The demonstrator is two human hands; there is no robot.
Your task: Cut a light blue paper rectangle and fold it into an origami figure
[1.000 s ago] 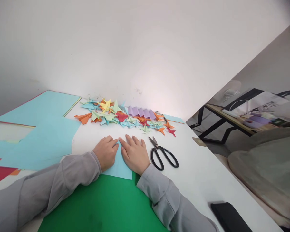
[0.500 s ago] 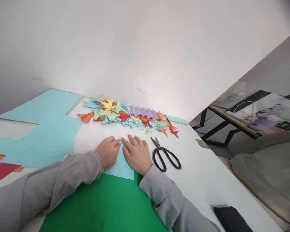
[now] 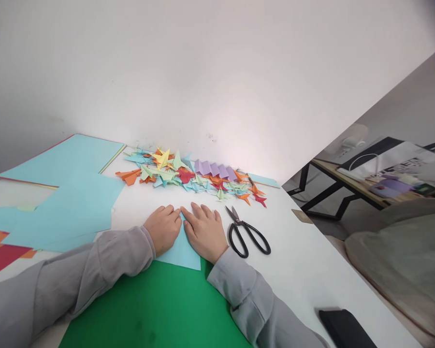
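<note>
My left hand [image 3: 163, 231] is curled, knuckles up, over the light blue sheet [image 3: 184, 255]; its fingertips are partly hidden, so I can't tell whether they pinch the paper or only press on it. My right hand [image 3: 206, 234] lies palm down on the same sheet, fingers laid out and slightly spread, its index tip close beside my left fingers. The sheet lies in front of me under both hands, its near edge over the green sheet [image 3: 152, 309]. Just beside my right hand are the black-handled scissors [image 3: 236, 223], blades a little parted. Beyond my hands lies a colourful pile of folded paper shapes [image 3: 184, 175].
</note>
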